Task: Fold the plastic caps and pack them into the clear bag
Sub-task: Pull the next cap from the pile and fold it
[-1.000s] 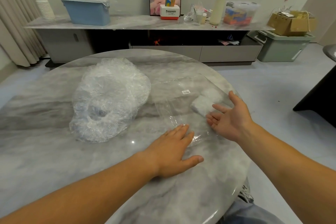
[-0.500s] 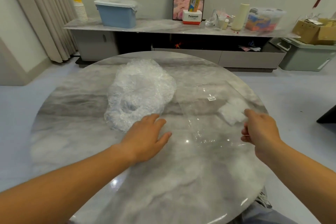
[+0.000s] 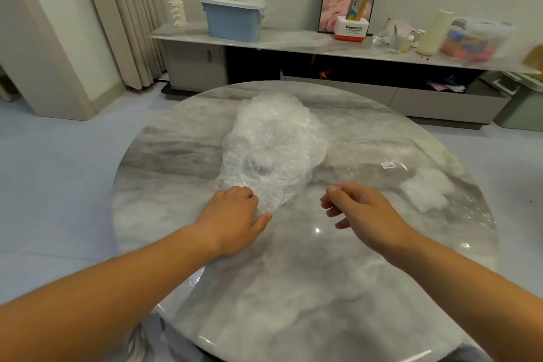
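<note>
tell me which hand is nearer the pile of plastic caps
Left. The left hand grips the near edge of the pile of plastic caps; the right hand hovers apart from it, off its right side, holding nothing.

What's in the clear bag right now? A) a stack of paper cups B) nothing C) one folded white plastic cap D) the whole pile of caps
C: a single folded plastic cap shows as a white bundle through the clear bag near its right end, while the pile of plastic caps lies unfolded on the table to the bag's left, outside it.
</note>
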Demonstrator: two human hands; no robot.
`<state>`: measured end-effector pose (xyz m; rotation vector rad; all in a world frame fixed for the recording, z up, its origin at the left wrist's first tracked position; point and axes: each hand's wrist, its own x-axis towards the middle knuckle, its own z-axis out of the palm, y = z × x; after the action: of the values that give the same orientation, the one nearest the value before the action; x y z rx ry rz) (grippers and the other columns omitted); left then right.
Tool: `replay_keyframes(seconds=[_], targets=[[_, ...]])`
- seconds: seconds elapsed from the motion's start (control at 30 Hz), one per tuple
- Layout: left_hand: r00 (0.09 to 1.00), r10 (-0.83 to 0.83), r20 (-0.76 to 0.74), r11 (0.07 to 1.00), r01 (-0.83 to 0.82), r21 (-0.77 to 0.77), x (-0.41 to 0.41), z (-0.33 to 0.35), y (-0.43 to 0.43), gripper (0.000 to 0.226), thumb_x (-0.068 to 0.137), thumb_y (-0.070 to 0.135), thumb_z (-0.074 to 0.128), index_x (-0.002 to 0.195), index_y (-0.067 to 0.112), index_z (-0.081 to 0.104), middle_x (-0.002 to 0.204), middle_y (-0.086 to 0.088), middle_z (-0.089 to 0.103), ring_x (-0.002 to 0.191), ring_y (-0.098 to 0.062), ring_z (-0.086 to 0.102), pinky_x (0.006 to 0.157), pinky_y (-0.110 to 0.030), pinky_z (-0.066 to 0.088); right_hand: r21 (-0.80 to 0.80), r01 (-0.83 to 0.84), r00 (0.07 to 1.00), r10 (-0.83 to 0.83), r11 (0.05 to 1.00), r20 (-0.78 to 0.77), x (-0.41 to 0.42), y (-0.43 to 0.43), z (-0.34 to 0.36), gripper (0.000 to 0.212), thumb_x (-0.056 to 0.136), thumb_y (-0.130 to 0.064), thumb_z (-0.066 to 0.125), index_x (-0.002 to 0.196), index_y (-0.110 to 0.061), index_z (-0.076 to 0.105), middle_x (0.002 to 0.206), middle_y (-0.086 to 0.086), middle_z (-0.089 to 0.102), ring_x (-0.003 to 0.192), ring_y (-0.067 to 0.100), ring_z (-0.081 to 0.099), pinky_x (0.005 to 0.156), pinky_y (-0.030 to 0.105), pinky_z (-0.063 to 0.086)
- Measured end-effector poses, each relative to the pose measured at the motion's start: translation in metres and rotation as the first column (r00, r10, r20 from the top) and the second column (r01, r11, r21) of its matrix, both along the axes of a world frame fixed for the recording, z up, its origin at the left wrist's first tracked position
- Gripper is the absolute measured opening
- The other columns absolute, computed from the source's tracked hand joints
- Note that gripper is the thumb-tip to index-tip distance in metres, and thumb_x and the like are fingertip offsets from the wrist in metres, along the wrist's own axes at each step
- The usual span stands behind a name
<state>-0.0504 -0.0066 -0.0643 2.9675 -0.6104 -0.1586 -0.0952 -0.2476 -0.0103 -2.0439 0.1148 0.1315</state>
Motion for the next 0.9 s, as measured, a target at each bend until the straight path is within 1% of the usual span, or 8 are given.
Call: replay_keyframes(seconds=[0.07, 0.17, 0.27, 0.37, 0.5, 0.57, 0.7, 0.9], targets=[[0.999, -0.028, -0.022, 0.999, 0.028, -0.023, 0.000, -0.002, 0.005, 0.044, 0.102, 0.056, 0.033, 0.091, 0.021, 0.058, 0.101, 0.007, 0.051, 0.097, -0.016, 0.045, 0.094, -0.031, 0.035, -0.021, -0.031, 0.999, 0.031, 0.999, 0.013, -0.002, 0.006, 0.001, 0.030, 0.103, -0.036, 0.051, 0.095, -0.016, 0.073, 0.096, -0.008, 0.073, 0.092, 0.007, 0.068, 0.076, 0.024, 0.057], [0.986, -0.110, -0.125, 0.994, 0.111, -0.003, -0.009, -0.006, 0.012, 0.049, 0.101, 0.058, 0.031, 0.119, 0.026, 0.063, 0.120, 0.006, 0.053, 0.114, -0.017, 0.048, 0.100, -0.031, 0.033, -0.049, -0.090, 0.995, 0.088, 0.995, -0.040, -0.008, 0.011, -0.004, 0.035, 0.103, -0.039, 0.050, 0.097, -0.014, 0.073, 0.099, -0.012, 0.072, 0.096, 0.002, 0.067, 0.083, 0.025, 0.056], [0.969, -0.207, -0.132, 0.976, 0.215, 0.045, -0.030, -0.008, 0.013, 0.052, 0.099, 0.061, 0.028, 0.120, 0.028, 0.062, 0.121, 0.005, 0.052, 0.112, -0.018, 0.048, 0.098, -0.032, 0.036, -0.136, -0.159, 0.986, 0.149, 0.978, -0.079, -0.017, 0.011, -0.011, 0.035, 0.102, -0.048, 0.049, 0.098, -0.024, 0.074, 0.101, -0.008, 0.073, 0.099, 0.005, 0.066, 0.093, 0.033, 0.054], [0.940, -0.316, -0.127, 0.947, 0.321, 0.019, -0.061, -0.004, 0.008, 0.063, 0.092, 0.067, 0.017, 0.123, 0.031, 0.059, 0.123, 0.006, 0.051, 0.111, -0.017, 0.048, 0.098, -0.034, 0.037, -0.242, -0.246, 0.969, 0.244, 0.939, -0.037, -0.031, 0.011, -0.015, 0.044, 0.100, -0.050, 0.047, 0.100, -0.014, 0.072, 0.106, 0.005, 0.070, 0.099, 0.013, 0.063, 0.094, 0.029, 0.049], [0.881, -0.446, -0.160, 0.894, 0.428, -0.134, -0.097, -0.004, 0.010, 0.048, 0.100, 0.057, 0.037, 0.139, 0.032, 0.049, 0.142, 0.007, 0.042, 0.126, -0.014, 0.042, 0.108, -0.034, 0.035, -0.393, -0.448, 0.876, 0.482, 0.803, -0.012, -0.051, 0.015, -0.020, 0.052, 0.103, -0.049, 0.042, 0.098, -0.005, 0.070, 0.106, 0.008, 0.068, 0.102, 0.012, 0.056, 0.092, 0.022, 0.041], [0.896, -0.435, -0.086, 0.885, 0.408, -0.222, -0.099, -0.006, 0.014, 0.051, 0.100, 0.051, 0.045, 0.147, 0.030, 0.041, 0.153, 0.007, 0.032, 0.136, -0.012, 0.034, 0.114, -0.028, 0.031, -0.365, -0.507, 0.853, 0.516, 0.781, -0.079, -0.057, 0.012, -0.027, 0.050, 0.105, -0.047, 0.044, 0.092, -0.005, 0.068, 0.095, 0.012, 0.066, 0.091, 0.021, 0.058, 0.088, 0.034, 0.045], [0.928, -0.372, -0.023, 0.900, 0.354, -0.255, -0.082, -0.016, 0.026, 0.057, 0.091, 0.054, 0.062, 0.140, 0.029, 0.048, 0.154, 0.007, 0.034, 0.141, -0.010, 0.030, 0.116, -0.025, 0.028, -0.396, -0.540, 0.826, 0.558, 0.743, -0.078, -0.065, 0.005, -0.036, 0.052, 0.094, -0.063, 0.039, 0.087, -0.019, 0.067, 0.085, 0.000, 0.066, 0.083, 0.020, 0.061, 0.083, 0.042, 0.050], [0.911, -0.407, -0.069, 0.884, 0.373, -0.283, -0.073, -0.021, 0.020, 0.045, 0.086, 0.053, 0.070, 0.124, 0.031, 0.063, 0.140, 0.013, 0.049, 0.129, -0.004, 0.041, 0.110, -0.027, 0.037, -0.462, -0.521, 0.827, 0.559, 0.718, -0.063, -0.068, -0.006, -0.046, 0.053, 0.086, -0.071, 0.044, 0.102, -0.030, 0.072, 0.112, -0.013, 0.070, 0.109, 0.004, 0.060, 0.097, 0.031, 0.048]])
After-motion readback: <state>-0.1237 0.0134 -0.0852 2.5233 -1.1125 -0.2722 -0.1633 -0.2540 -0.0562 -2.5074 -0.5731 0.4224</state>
